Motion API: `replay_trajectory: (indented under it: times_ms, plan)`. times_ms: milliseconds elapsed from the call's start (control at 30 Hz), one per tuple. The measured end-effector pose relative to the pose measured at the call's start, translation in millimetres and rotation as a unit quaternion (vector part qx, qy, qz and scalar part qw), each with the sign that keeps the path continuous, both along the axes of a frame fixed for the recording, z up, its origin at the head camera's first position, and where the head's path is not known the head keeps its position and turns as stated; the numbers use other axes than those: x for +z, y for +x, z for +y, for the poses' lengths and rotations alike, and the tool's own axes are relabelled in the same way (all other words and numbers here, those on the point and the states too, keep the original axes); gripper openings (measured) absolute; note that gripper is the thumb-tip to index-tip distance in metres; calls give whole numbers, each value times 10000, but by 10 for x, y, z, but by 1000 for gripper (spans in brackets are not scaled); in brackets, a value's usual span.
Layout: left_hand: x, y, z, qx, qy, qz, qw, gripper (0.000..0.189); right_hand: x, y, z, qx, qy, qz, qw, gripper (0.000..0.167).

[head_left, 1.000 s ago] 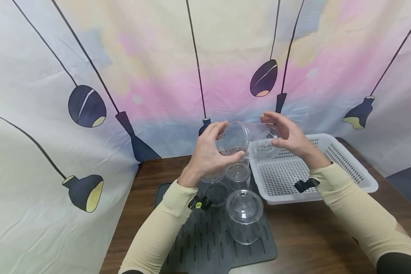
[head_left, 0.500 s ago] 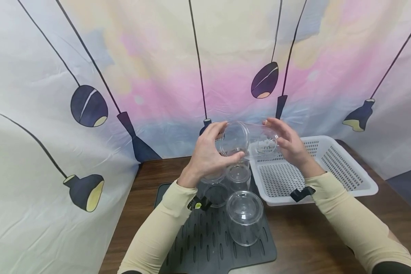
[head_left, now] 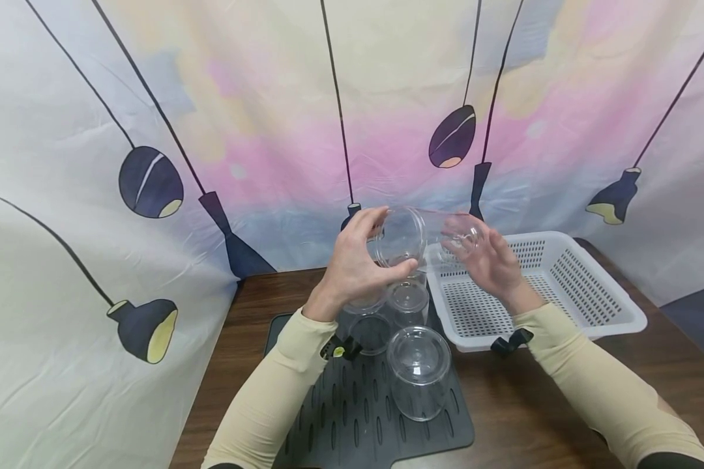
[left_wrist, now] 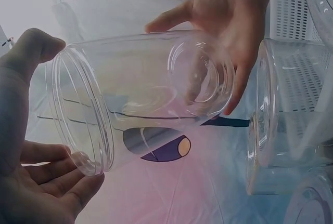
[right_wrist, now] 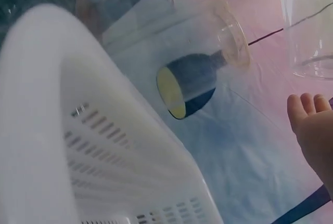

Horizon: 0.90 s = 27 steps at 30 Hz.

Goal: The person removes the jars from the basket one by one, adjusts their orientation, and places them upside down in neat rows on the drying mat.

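Observation:
My left hand (head_left: 358, 260) grips a clear jar (head_left: 433, 240) by its rimmed end, thumb on one side and fingers on the other. The jar lies on its side in the air above the back of the table, its base pointing right. At that base is my right hand (head_left: 498, 264), its palm facing the jar and its fingers showing through the clear wall. In the left wrist view the right hand (left_wrist: 229, 26) has its fingers extended behind the base of the jar (left_wrist: 140, 94). The right wrist view catches only part of the right hand (right_wrist: 317, 135).
On a dark grey ridged mat (head_left: 352, 417) several clear jars stand upside down, one jar (head_left: 419, 374) nearest the front. A white perforated basket (head_left: 618, 312) sits on the wooden table (head_left: 522, 404) at right. A patterned cloth (head_left: 270, 117) hangs behind.
My right hand has shifted left and turned, its fingers going from the jar's upper side to behind its base. The left hand and the jar stay almost in place.

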<state>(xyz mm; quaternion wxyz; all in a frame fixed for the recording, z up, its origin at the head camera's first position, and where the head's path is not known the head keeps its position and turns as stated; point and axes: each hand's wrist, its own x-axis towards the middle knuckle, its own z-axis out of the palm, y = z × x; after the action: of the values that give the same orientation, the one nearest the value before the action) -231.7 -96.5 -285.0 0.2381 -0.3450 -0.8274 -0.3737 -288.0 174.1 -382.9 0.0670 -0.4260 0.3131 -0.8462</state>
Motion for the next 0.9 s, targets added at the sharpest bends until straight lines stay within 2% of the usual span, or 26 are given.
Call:
replay_trajectory:
  times_ms: [200, 367, 600, 733, 833, 900]
  plan:
    - [-7, -3, 8, -53, 72, 101, 9999, 84, -29, 19, -58, 377, -210, -68, 9990, 50]
    - [-16, -4, 6, -63, 113, 156, 9998, 84, -73, 18, -92, 566, -297, -193, 9978, 58]
    - [-11, -9, 15, -172, 243, 170, 9994, 84, -103, -16, -134, 1066, -613, -15, 9924, 64]
    - [-9, -5, 23, -183, 278, 163, 9993, 84, -104, 28, -153, 1271, -846, -405, 9874, 66]
    - [-9, -1, 26, -197, 294, 145, 9993, 84, -100, 72, -164, 1167, -896, -735, 9864, 66]
    - [-9, -2, 23, -200, 299, 135, 9993, 84, -103, 82, -168, 1076, -874, -765, 9874, 67]
